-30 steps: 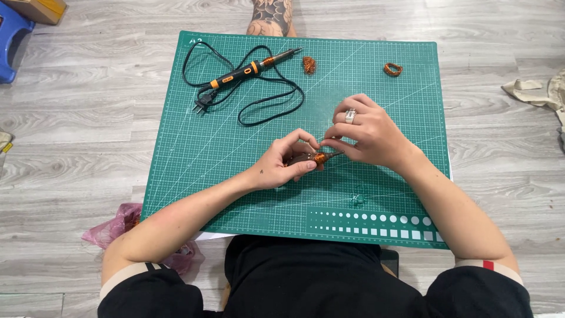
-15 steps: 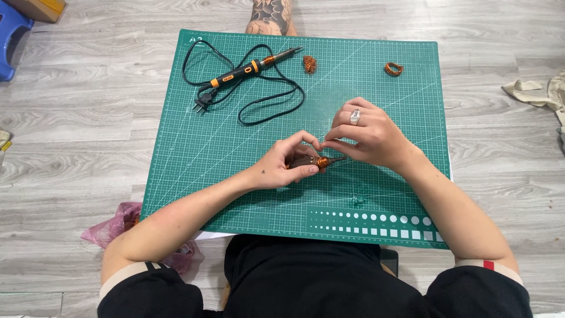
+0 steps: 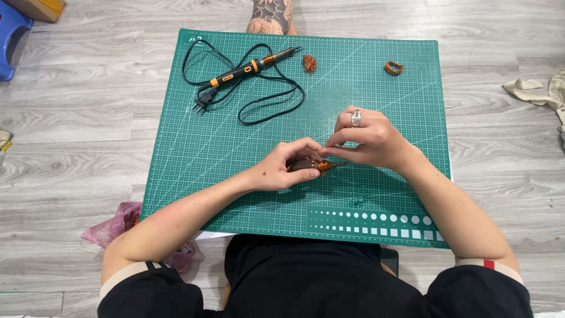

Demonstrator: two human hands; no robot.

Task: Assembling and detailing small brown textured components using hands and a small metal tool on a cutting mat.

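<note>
My left hand (image 3: pixel 288 166) grips a small dark brown object with copper wire wound at its tip (image 3: pixel 313 165), just above the green cutting mat (image 3: pixel 235 147). My right hand (image 3: pixel 365 138), wearing a silver ring, pinches at that wired tip with thumb and forefinger. The hands touch each other near the mat's middle. Most of the object is hidden inside my left fingers.
A black and orange soldering iron (image 3: pixel 250 66) with a coiled black cord (image 3: pixel 259 100) lies at the mat's far left. A copper wire clump (image 3: pixel 309 63) and a copper wire ring (image 3: pixel 394 68) sit near the far edge. A pink plastic bag (image 3: pixel 115 227) lies on the floor by my left arm.
Both hands stay together over the mat's middle. My right fingers have shifted slightly at the wired tip; nothing else has moved.
</note>
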